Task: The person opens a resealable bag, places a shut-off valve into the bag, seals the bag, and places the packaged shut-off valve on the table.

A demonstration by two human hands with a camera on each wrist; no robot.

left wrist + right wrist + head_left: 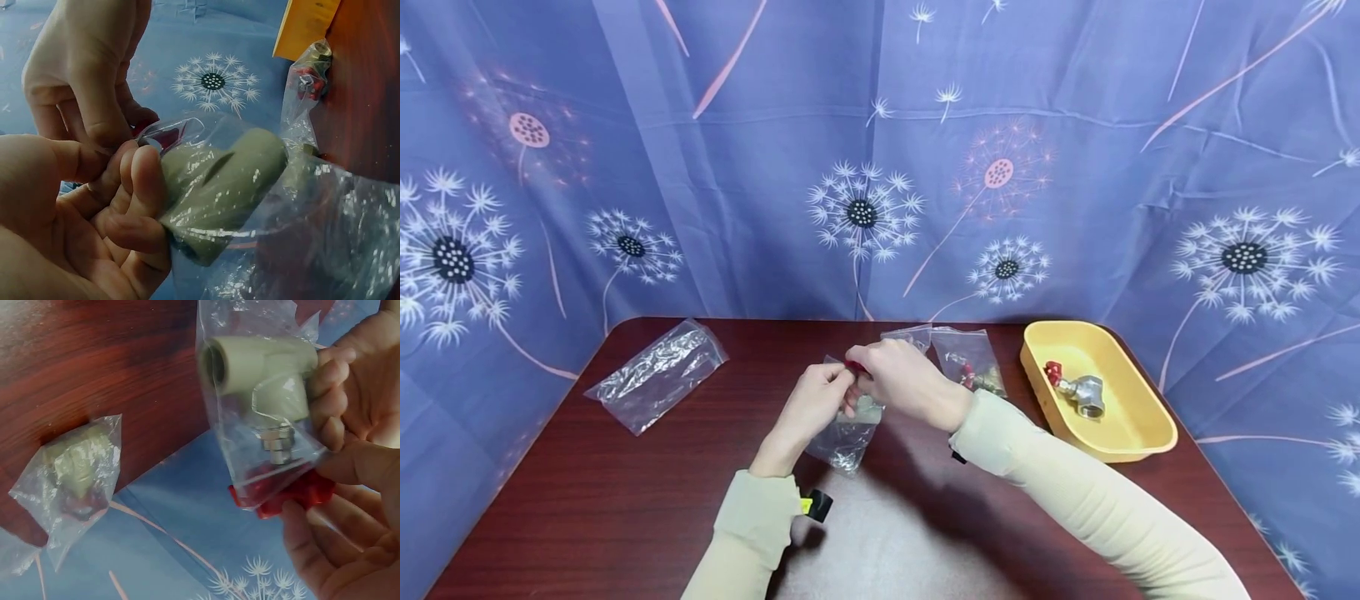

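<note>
A pale green pipe valve (269, 369) with a red handwheel (287, 494) is partly inside a clear plastic bag (846, 442); the wheel pokes out at the bag's mouth. My right hand (910, 375) holds the red wheel between thumb and fingers, as the right wrist view shows. In the left wrist view, my left hand (81, 225) pinches the bag's edge close to the right fingertips. Its other curled fingers lie against the bagged green body. Both hands are together above the middle of the table.
A flat clear bag (658, 375) lies at the left. Behind the right hand is another bagged valve (970, 367) with a red wheel. A yellow bin (1138, 408) at the right holds a metal valve (1086, 396) with a red handle. A patterned blue curtain (880, 167) backs the table.
</note>
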